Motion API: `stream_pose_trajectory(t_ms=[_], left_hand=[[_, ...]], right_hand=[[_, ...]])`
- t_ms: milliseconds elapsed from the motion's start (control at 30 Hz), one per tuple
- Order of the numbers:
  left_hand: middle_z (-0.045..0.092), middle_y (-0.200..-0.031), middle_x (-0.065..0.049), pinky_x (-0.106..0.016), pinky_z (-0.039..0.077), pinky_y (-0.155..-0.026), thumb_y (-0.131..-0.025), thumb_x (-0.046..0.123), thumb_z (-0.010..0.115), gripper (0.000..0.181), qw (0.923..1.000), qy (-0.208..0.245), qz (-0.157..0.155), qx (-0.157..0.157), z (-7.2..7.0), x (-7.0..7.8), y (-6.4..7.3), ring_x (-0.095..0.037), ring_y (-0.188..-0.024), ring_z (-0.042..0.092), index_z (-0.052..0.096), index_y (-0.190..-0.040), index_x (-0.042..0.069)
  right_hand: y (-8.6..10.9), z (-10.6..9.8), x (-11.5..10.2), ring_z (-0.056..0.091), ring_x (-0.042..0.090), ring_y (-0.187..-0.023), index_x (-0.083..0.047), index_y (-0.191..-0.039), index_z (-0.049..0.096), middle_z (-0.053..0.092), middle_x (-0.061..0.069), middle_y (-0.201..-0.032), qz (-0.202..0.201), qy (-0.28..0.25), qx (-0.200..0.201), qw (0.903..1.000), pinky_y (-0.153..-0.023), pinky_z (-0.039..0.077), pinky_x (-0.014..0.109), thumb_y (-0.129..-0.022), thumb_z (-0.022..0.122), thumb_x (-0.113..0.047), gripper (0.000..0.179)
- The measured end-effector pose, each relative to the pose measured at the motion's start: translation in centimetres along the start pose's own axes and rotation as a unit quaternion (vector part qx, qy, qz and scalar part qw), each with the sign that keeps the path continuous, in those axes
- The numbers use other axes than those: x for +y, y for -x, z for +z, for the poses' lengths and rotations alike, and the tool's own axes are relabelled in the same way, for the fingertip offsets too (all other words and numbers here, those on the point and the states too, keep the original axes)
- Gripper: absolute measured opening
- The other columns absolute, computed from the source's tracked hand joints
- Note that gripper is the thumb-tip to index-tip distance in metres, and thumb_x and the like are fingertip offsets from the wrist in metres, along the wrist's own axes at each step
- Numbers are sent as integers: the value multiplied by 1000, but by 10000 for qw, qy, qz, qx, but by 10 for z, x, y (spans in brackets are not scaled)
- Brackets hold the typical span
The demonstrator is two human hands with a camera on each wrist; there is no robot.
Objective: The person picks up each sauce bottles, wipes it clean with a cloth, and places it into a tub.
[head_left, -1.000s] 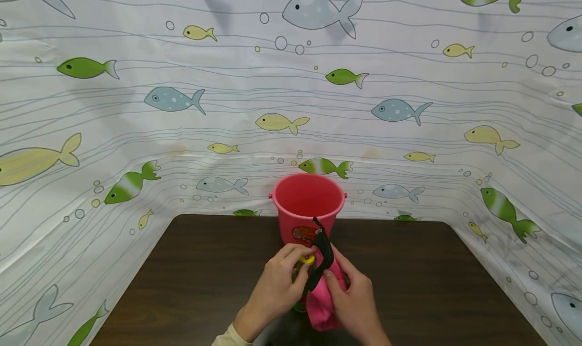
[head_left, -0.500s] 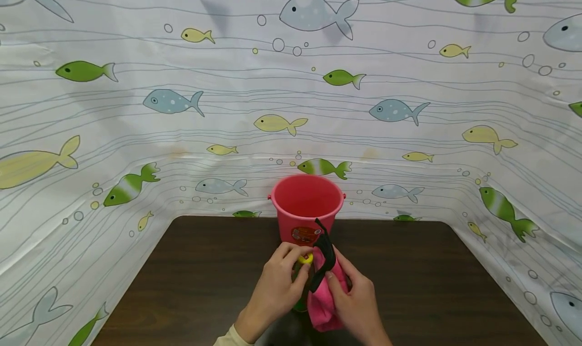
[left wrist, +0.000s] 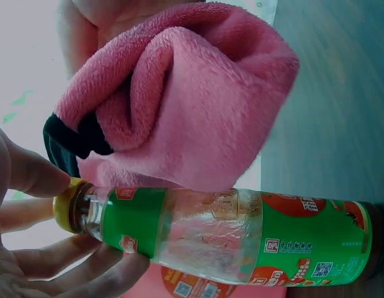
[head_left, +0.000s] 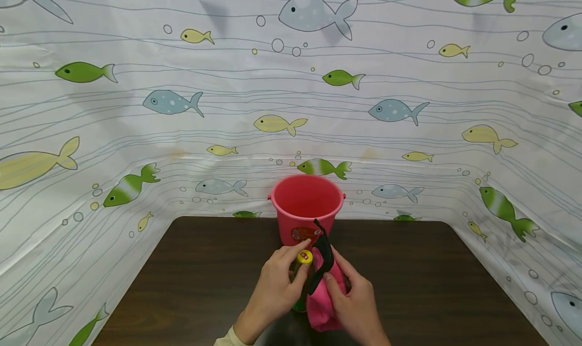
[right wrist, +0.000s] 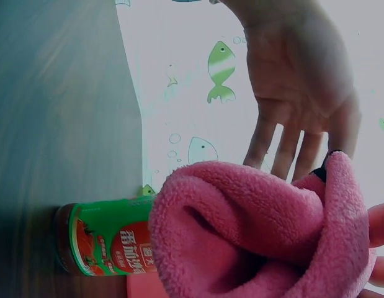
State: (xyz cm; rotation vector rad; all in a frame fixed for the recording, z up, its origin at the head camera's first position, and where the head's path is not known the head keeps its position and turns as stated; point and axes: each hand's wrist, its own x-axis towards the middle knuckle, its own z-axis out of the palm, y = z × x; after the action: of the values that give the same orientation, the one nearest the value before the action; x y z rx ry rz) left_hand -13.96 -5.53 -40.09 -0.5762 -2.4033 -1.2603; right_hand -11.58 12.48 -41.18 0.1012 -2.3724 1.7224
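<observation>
An upright glass ketchup bottle [left wrist: 210, 226] with green labels and a yellow cap [head_left: 304, 256] stands on the table. My left hand [head_left: 278, 280] holds it near the top, thumb at the cap and other fingers by the neck and upper label. The index finger stretches past the cap. My right hand [head_left: 356, 298] grips a folded pink plush cloth [head_left: 324, 300] with a black band [head_left: 324, 255] along its edge. This cloth hangs right beside the bottle, overlapping it in the left wrist view. In the right wrist view the cloth [right wrist: 254, 230] hides the bottle's upper part.
Behind the hands, a pink bucket [head_left: 309, 197] with a red sticker stands near the back of the dark wooden table [head_left: 204, 265]. A white fish-print sheet [head_left: 227, 83] rises as walls around the back and sides.
The left index finger has lifted off the yellow cap and straightened, so more of the cap shows. The right hand and the cloth have hardly moved.
</observation>
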Motion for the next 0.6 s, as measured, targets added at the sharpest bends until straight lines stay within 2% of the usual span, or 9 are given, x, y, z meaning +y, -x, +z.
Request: stream_pose_trajectory(t_ms=[133, 333, 600], left_hand=[[72, -116, -6, -21, 61, -75, -97, 7, 71, 39, 9999, 125, -59, -97, -2, -1, 0, -19, -103, 67, 72, -135, 12], [72, -119, -9, -24, 64, -76, -98, 9, 70, 35, 9995, 205, -114, -207, -4, -1, -1, -22, -105, 70, 73, -132, 10], [72, -119, -10, -31, 66, -77, -98, 11, 72, 35, 9993, 236, -122, -252, -5, -2, -1, -24, -108, 69, 73, -133, 10]], right_hand=[[2, 6, 1, 73, 7, -75, -26, -156, 53, 74, 14, -130, -29, 60, -202, 9998, -64, 62, 23, -100, 75, -25, 61], [5, 16, 4, 70, 4, -85, -37, -160, 46, 75, 7, -130, -356, 815, -249, 9957, -73, 60, 19, -99, 75, -26, 68], [4, 19, 11, 68, 10, -95, -30, -161, 47, 72, 5, -129, -389, 1383, -374, 9889, -82, 62, 24, -99, 75, -24, 68]])
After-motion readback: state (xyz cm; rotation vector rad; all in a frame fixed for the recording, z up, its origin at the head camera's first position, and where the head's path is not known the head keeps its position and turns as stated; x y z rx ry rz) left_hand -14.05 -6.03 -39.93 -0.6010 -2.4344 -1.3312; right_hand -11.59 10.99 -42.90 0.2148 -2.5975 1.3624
